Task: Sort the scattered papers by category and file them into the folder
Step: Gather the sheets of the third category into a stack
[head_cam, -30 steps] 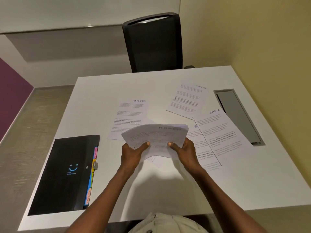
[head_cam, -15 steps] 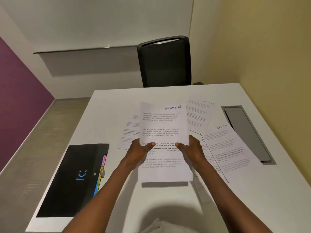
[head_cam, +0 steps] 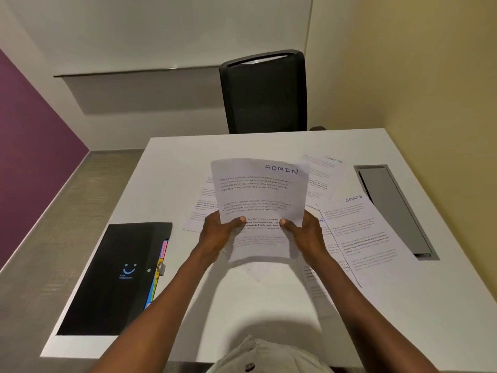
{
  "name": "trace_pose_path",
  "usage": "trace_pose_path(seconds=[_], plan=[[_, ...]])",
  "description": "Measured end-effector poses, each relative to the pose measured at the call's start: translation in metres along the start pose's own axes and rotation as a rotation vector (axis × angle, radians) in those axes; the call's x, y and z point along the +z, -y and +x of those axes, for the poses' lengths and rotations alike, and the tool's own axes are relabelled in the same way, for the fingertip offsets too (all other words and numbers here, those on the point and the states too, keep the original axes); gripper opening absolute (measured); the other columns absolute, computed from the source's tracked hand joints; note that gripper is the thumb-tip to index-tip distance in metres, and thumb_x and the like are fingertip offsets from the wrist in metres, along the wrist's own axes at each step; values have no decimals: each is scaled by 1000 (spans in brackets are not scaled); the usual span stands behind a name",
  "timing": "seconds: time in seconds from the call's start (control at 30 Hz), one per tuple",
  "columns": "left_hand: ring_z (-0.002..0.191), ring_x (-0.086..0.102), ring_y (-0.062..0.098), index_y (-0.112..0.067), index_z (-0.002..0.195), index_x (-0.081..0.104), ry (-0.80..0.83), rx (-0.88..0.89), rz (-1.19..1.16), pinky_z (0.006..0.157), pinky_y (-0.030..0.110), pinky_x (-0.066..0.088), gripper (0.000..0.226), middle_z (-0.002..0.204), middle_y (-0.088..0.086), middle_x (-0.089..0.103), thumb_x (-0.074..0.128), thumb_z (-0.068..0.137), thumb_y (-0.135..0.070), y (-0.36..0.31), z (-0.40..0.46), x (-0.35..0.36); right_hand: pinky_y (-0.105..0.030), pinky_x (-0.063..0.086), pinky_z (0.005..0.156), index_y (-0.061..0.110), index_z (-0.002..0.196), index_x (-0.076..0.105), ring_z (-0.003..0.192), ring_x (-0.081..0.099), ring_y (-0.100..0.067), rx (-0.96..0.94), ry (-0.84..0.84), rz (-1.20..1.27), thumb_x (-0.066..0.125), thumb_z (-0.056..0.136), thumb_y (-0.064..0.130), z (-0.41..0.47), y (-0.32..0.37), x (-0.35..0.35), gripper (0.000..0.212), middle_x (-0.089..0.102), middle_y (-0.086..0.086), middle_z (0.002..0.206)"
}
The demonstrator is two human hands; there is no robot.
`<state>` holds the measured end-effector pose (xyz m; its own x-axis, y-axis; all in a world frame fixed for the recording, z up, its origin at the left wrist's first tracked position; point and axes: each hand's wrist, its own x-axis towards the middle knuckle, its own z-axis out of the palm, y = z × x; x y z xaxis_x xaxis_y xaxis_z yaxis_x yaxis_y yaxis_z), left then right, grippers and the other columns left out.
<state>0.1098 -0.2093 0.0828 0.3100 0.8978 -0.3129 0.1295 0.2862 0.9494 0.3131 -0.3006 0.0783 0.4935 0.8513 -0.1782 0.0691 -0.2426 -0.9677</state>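
I hold a stack of white papers (head_cam: 259,195) upright over the middle of the table, its top sheet marked ADMIN in blue. My left hand (head_cam: 217,235) grips the stack's lower left edge, and my right hand (head_cam: 306,235) grips the lower right edge, thumbs on the front. A black expanding folder (head_cam: 118,275) with coloured tabs along its right side lies flat at the table's left. Sheets marked SPORTS lie on the table: one at the right (head_cam: 360,235), one further back (head_cam: 324,173). Another sheet (head_cam: 200,211) lies partly hidden behind the stack.
The white table (head_cam: 188,152) fills the middle. A grey cable hatch (head_cam: 395,211) is set into its right side. A black chair (head_cam: 265,92) stands behind the far edge. A yellow wall runs along the right, a purple wall at the far left.
The stack went from lying nearly flat to standing upright facing me, showing the ADMIN sheet. Both hands kept their hold. My head tilted up, showing more of the wall.
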Motion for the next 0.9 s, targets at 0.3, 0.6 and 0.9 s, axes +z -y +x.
trace_pose_path(seconds=[0.3, 0.6, 0.9], plan=[[98, 68, 15, -17, 113, 68, -158, -41, 95, 73, 18, 52, 38, 102, -3, 73, 83, 78, -14, 59, -14, 23, -8, 46, 68, 21, 109, 56, 93, 62, -16, 93, 14, 6, 72, 84, 5, -20, -47, 0, 33, 65, 2, 98], [98, 69, 20, -12, 115, 69, -157, -96, 146, 81, 27, 55, 40, 106, 2, 73, 84, 78, -15, 72, 2, 24, -3, 47, 59, 10, 120, 60, 90, 64, -12, 102, 23, -51, 69, 86, 6, -11, -56, 6, 35, 65, 4, 99], [77, 63, -4, -17, 121, 69, 17, -61, 300, 62, 1, 45, 42, 109, -4, 74, 82, 81, -21, 26, 13, -13, -14, 47, 65, 12, 119, 63, 89, 65, -14, 31, 51, -113, 76, 82, 10, 7, -22, 16, 40, 69, -2, 106]])
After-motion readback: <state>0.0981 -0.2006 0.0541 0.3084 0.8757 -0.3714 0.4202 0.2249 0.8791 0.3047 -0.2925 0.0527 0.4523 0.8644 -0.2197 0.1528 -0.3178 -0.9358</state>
